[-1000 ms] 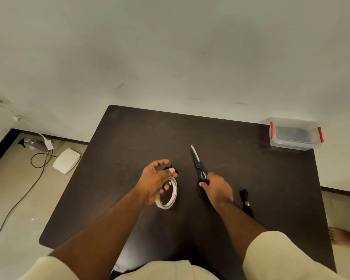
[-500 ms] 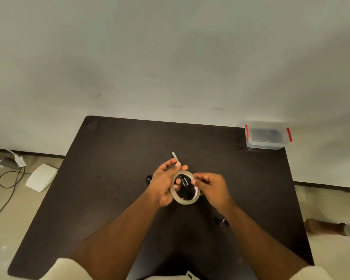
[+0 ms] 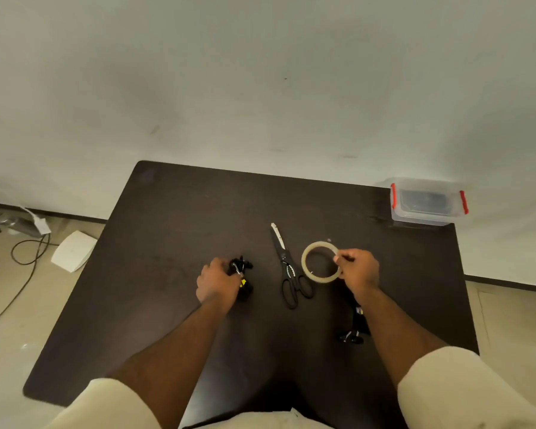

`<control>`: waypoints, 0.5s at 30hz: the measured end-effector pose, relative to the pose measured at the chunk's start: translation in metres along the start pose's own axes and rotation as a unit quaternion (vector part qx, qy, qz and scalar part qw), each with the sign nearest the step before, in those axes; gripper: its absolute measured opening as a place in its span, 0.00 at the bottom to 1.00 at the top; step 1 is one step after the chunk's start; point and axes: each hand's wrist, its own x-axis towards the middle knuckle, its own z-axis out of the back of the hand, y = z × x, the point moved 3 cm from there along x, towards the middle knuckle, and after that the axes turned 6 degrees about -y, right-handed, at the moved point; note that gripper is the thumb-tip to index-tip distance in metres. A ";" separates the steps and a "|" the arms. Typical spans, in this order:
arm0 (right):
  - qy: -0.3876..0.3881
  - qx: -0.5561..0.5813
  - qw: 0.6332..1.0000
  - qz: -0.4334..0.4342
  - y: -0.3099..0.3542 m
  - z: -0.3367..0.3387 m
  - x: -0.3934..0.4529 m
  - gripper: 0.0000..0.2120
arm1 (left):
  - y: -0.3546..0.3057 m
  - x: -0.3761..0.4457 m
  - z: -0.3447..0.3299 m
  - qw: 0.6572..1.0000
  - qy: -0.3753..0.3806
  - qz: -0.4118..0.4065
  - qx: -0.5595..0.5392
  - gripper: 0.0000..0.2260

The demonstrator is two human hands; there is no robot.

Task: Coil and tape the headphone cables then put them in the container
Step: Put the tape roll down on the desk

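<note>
Left hand [image 3: 218,281] grips coiled black cable bundle [image 3: 241,267] on table [image 3: 167,212]: light, limp, springy; pinch across all loops. Right hand [image 3: 360,269] pinches tape roll [image 3: 321,262]; scissors [image 3: 288,270] between.

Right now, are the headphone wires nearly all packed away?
Not yet. The left hand holds one bunched cable on the table; the right hand pinches the tape roll. Another cable lies by the right arm. The scissors wait between. Whether anything is in the container I cannot tell.
</note>
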 end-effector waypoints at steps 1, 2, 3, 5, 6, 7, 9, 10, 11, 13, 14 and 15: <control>-0.008 0.006 1.000 -0.017 -0.004 -0.003 0.005 0.09 | 0.003 0.002 -0.002 1.000 0.005 0.011 0.020 0.20; -0.012 0.016 0.999 -0.036 -0.006 -0.005 0.006 0.09 | 0.005 0.002 -0.003 0.999 0.011 0.013 0.038 0.21; -0.011 0.029 0.998 -0.053 -0.008 -0.008 0.007 0.09 | 0.005 0.002 -0.006 0.998 0.017 0.012 0.051 0.21; -0.002 0.035 0.998 -0.060 -0.012 -0.013 0.006 0.10 | 0.004 0.005 -0.009 0.998 0.020 0.026 0.049 0.18; 0.004 0.019 0.999 -0.048 -0.011 -0.013 0.005 0.11 | 0.002 0.006 -0.011 0.998 0.020 0.039 0.043 0.16; 0.012 -0.006 1.000 -0.027 -0.010 -0.012 0.004 0.12 | 0.001 0.008 -0.012 0.998 0.019 0.052 0.037 0.16; 0.023 -0.054 0.998 0.009 -0.003 -0.005 0.000 0.14 | -0.001 0.012 -0.014 0.997 0.016 0.071 0.025 0.16; 0.025 -0.061 0.998 0.014 -0.002 -0.001 -0.001 0.16 | -0.002 0.012 -0.015 0.997 0.015 0.077 0.019 0.16; 0.022 -0.063 0.998 0.014 -0.004 0.005 -0.001 0.17 | -0.003 0.012 -0.016 0.996 0.016 0.082 0.014 0.16; 0.015 -0.064 0.998 -0.001 -0.011 0.015 -0.001 0.17 | -0.005 0.009 -0.014 0.996 0.014 0.085 0.008 0.15; 0.012 -0.063 0.998 -0.011 -0.017 0.020 -0.002 0.17 | -0.009 0.007 -0.013 0.997 0.010 0.081 0.009 0.15; 0.008 -0.061 0.998 -0.020 -0.022 0.025 -0.003 0.17 | -0.011 0.005 -0.013 0.997 0.007 0.075 0.005 0.14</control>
